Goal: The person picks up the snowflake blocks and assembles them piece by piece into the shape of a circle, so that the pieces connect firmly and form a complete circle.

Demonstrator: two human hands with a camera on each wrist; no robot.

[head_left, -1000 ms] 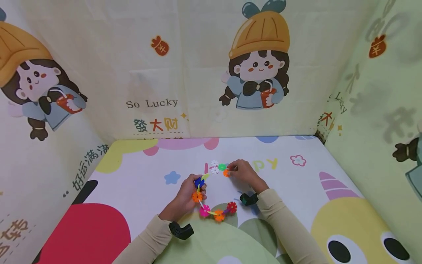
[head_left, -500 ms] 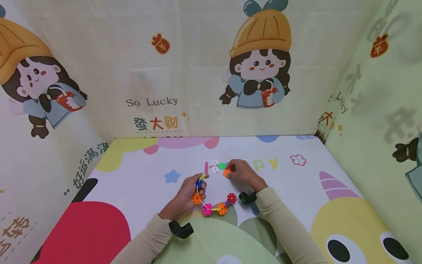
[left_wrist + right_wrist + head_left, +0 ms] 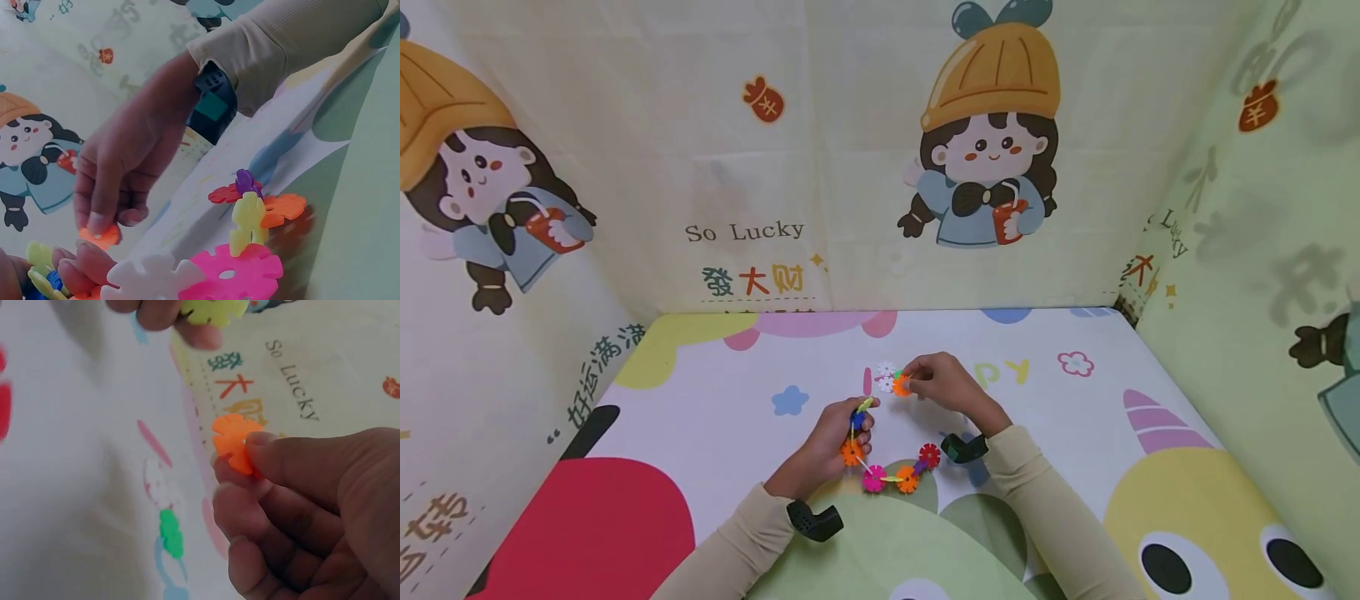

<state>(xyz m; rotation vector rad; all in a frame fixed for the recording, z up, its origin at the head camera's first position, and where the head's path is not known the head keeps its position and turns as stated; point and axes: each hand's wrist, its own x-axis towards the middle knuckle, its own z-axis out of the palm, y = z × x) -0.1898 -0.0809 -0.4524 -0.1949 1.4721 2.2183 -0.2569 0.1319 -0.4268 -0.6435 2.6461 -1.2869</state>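
My left hand (image 3: 837,442) holds one end of a chain of interlocking plastic snowflake discs. From the fingers the chain curves down through a pink disc (image 3: 874,478) to a red disc (image 3: 929,456) at its far end. A yellow disc (image 3: 214,311) stands at the held end, above a blue disc (image 3: 857,419). My right hand (image 3: 951,383) pinches a single orange disc (image 3: 231,441) between thumb and fingertips, a short way beyond the left hand and apart from the chain. In the left wrist view, this orange disc shows under the right thumb.
On the table, just past the right fingertips, lie a green disc (image 3: 170,533) and white discs (image 3: 886,383). A patterned cloth covers the tabletop (image 3: 1037,400). Printed curtains (image 3: 850,167) stand behind and at both sides.
My right hand has picked up the orange disc and brought it left, nearer the left hand. The left hand has tilted its end of the chain, and the red end has swung up slightly.
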